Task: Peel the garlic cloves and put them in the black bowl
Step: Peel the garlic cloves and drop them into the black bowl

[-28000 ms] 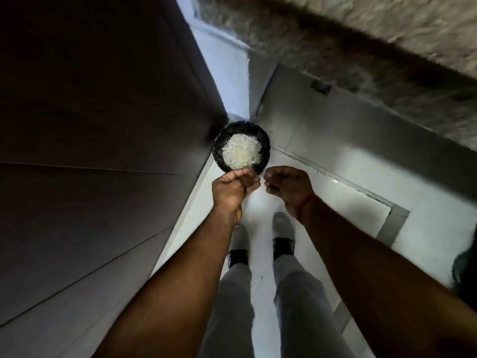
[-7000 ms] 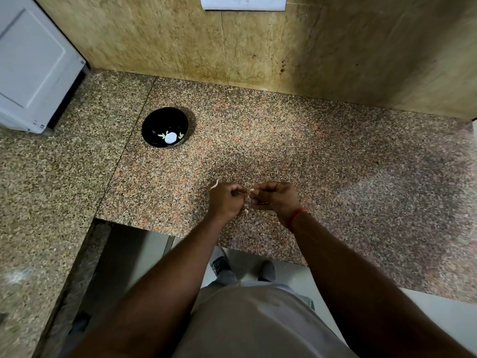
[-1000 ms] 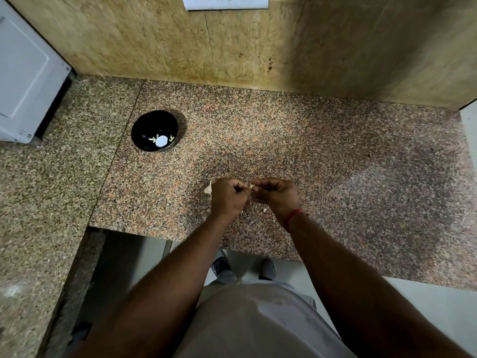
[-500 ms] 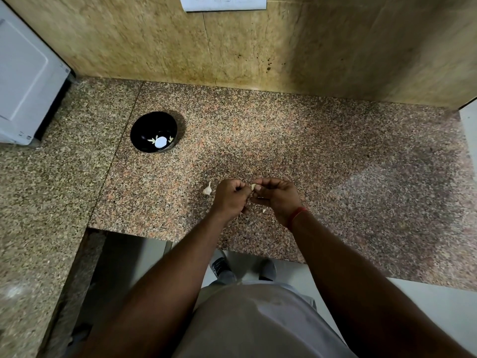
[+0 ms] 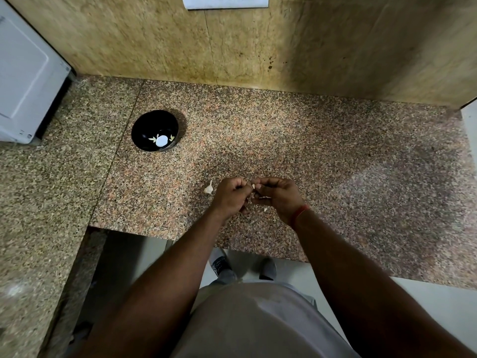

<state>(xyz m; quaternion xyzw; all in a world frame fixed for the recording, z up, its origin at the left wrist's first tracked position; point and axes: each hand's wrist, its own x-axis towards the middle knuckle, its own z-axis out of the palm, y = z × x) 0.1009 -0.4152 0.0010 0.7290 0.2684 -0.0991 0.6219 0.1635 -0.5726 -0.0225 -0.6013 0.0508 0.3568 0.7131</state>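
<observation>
While the two hands are brought together just above the granite counter (image 5: 335,161), a single garlic clove (image 5: 253,186) is pinched between them. The left hand (image 5: 230,196) is curled tight, its fingertips closed on one side of the clove; the right hand (image 5: 277,195) is curled likewise, and the pale tip is seen between its thumb and forefinger. Another piece of garlic (image 5: 208,188) is left on the stone just beside the left hand, and scraps of skin (image 5: 265,209) are scattered under the wrists. Well apart, toward the back left, the black bowl (image 5: 154,130) is set, with a few pale cloves lying in it.

A clove like this is judged light and firm, its papery skin dry and brittle, the bared flesh likely a little slippery. It is best held by the blunt root end, the skin being lifted from the pointed tip.
</observation>
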